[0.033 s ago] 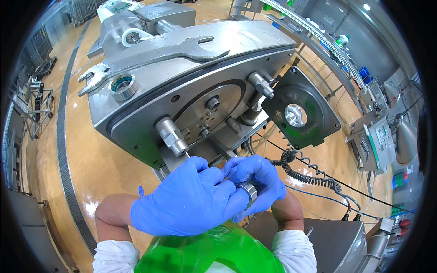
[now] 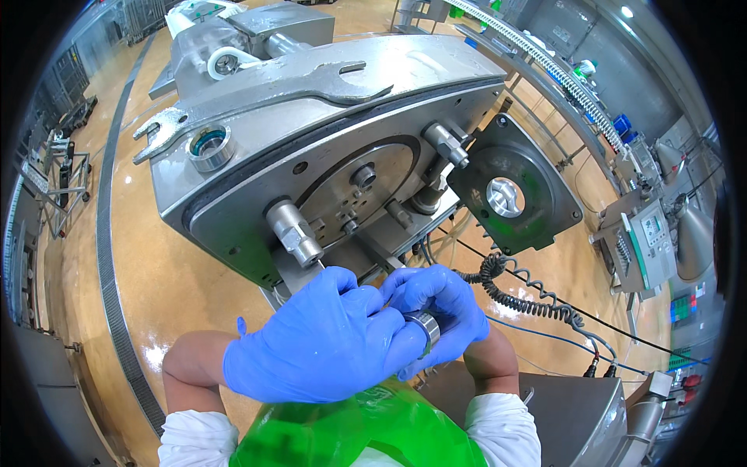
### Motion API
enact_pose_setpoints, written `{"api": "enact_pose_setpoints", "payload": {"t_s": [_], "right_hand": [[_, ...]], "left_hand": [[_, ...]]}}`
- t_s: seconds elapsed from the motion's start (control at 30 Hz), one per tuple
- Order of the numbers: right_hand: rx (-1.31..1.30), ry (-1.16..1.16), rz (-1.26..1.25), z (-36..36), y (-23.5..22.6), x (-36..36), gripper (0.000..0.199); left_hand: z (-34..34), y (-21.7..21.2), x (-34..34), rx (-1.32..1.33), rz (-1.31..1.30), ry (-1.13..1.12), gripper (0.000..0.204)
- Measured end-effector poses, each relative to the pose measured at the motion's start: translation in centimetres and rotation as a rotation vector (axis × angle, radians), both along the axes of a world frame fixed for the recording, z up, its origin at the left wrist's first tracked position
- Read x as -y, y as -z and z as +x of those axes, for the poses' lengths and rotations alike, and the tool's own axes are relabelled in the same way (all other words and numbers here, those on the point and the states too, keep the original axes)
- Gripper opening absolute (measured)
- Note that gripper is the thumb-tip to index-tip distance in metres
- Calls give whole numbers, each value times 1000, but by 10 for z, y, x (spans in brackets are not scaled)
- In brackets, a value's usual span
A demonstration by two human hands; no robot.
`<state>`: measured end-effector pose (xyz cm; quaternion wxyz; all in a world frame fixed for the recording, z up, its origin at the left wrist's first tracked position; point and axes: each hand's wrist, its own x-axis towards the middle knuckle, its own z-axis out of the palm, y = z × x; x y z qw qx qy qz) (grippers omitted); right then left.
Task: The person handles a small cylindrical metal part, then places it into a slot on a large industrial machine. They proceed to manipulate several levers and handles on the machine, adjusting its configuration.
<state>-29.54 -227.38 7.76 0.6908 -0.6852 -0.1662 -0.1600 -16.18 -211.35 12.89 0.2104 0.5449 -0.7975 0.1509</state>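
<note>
Both of my hands, in blue gloves, meet in front of my green apron around a metal ring [image 2: 424, 331], a short steel sleeve. My left hand [image 2: 319, 342] has its fingers curled onto the ring's left side. From the right, my right hand [image 2: 445, 311] closes about it, thumb and fingers bent. Much of the ring is hidden by the gloves. Just beyond my hands stands a steel machine head [image 2: 233, 218] with a round plate [image 2: 377, 175] and two threaded posts. On its top lie a large open-ended wrench [image 2: 264, 89] and a second steel ring [image 2: 210, 148] with a bluish inner lining.
A dark hinged cover plate [image 2: 537, 187] with a round hole swings out at the machine's right. Below it hang black coiled cables [image 2: 529, 296]. A grey steel cabinet [image 2: 560, 412] stands at my lower right. A floor drain [image 2: 117, 257] runs along the left.
</note>
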Motion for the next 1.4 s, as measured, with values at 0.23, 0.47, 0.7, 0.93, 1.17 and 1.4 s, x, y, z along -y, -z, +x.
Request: {"api": "enact_pose_setpoints", "payload": {"t_s": [0.23, 0.47, 0.7, 0.93, 1.17, 1.4], "right_hand": [[62, 94, -70, 2, -15, -6, 75], [147, 108, -102, 6, -12, -4, 70], [161, 195, -119, 4, -18, -10, 51], [247, 227, -477, 3, -39, -8, 62], [278, 406, -541, 9, -43, -28, 35], [168, 463, -688, 21, -54, -51, 35]], "left_hand": [[6, 15, -4, -239, -136, 65, 27], [5, 22, -4, -302, -213, 53, 30], [6, 27, -4, -402, -232, 83, 31], [7, 29, -8, -454, -197, 64, 24], [23, 20, -23, -536, -160, 71, 21], [42, 22, -37, -665, -263, 53, 26]]}}
